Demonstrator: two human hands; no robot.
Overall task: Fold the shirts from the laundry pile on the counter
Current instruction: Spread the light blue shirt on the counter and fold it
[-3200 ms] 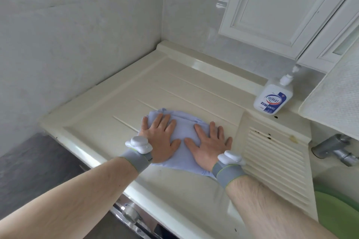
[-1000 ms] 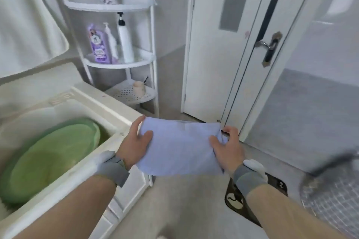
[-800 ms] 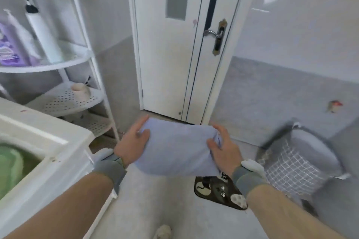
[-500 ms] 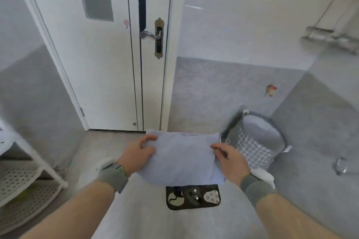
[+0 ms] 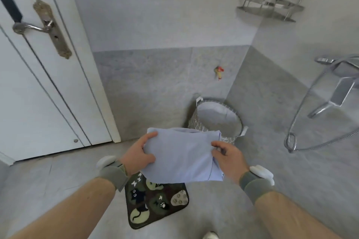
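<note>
A folded light blue shirt (image 5: 180, 155) hangs in the air in front of me, held flat between both hands. My left hand (image 5: 138, 156) grips its left edge, thumb on top and fingers underneath. My right hand (image 5: 226, 156) grips the right edge the same way. Both wrists wear grey bands with white pods. Just beyond the shirt, a white-lined wire laundry basket (image 5: 217, 117) stands on the floor against the grey wall. The counter is out of view.
A white door (image 5: 38, 83) with a metal handle (image 5: 29, 26) is at the left. A dark cat-patterned mat (image 5: 157, 201) lies on the grey floor below the shirt. A shower fitting and hose (image 5: 318, 108) hang at the right, a metal rack (image 5: 268, 8) above.
I lifted the folded shirt off the counter and turned right with it, past the shelf and door; the basket now sits straight ahead behind the shirt.
</note>
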